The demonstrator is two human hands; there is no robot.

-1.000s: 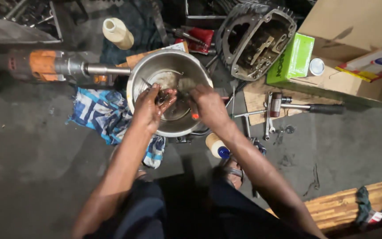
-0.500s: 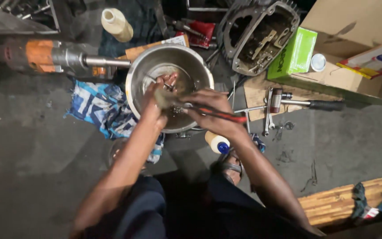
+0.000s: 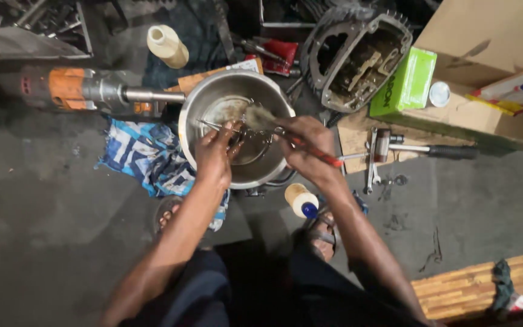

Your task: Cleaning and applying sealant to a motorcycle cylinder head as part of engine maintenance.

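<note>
A steel bowl (image 3: 213, 100) with murky liquid stands on the floor in front of me. My left hand (image 3: 214, 151) reaches over its near rim and grips a small metal part above the liquid. My right hand (image 3: 307, 148) holds a red-handled brush (image 3: 313, 151). The brush's bristles (image 3: 255, 116) rest against the part inside the bowl. Both hands meet over the middle of the bowl.
An orange power tool (image 3: 74, 89) lies left of the bowl, a blue patterned cloth (image 3: 146, 158) below it. An engine casing (image 3: 355, 57), a green box (image 3: 404, 85), a cardboard box (image 3: 485, 36), a hammer (image 3: 419, 148), a small bottle (image 3: 301, 200) and a cream bottle (image 3: 166, 45) surround it.
The brush's red handle has come into view in my right hand. Both hands have stayed over the bowl, shifting slightly while working the part.
</note>
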